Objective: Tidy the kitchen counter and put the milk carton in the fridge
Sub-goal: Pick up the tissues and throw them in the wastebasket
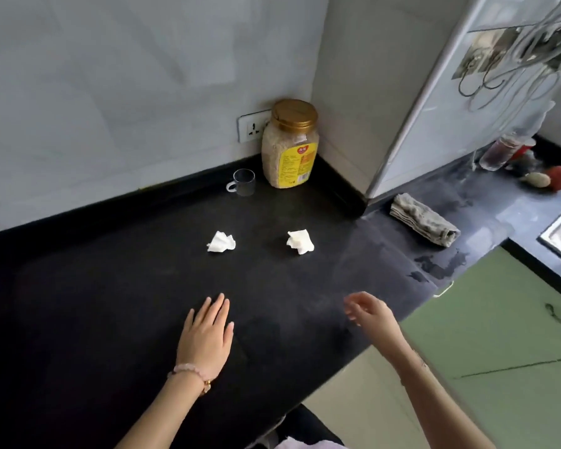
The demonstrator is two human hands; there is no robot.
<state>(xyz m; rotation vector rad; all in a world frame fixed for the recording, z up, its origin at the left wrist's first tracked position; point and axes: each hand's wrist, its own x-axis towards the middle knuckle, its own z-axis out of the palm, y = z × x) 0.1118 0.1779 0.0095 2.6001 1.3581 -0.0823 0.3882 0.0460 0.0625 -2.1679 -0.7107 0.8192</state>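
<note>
1. The milk carton is nowhere in sight from here. What shows of the task is the litter on the black counter (78, 286).
2. Two crumpled tissues lie mid-counter, well apart from each other: the left tissue wad (221, 242) and the right tissue wad (300, 242).
3. The left hand (206, 335) is low over the counter near its front edge, palm down with fingers straight and together. I cannot tell whether it touches the top. It holds nothing.
4. The right hand (366, 311) hovers near the front edge, blurred, with fingers loosely curled and nothing in them.
5. Both wads lie ahead of the hands, toward the back wall. The left wad is almost straight ahead of the left fingertips and is the closest pairing. The right wad sits ahead and inward of the right hand, which I judge to be the nearer hand to it.
6. Neither wad points anywhere. They are lumpy balls with no real long axis, so a pinch from above should do at any angle.
7. In the back corner stand a grain jar (289, 147) and a glass cup (243, 182). A folded grey cloth (425, 223) lies slantwise further right.
</note>
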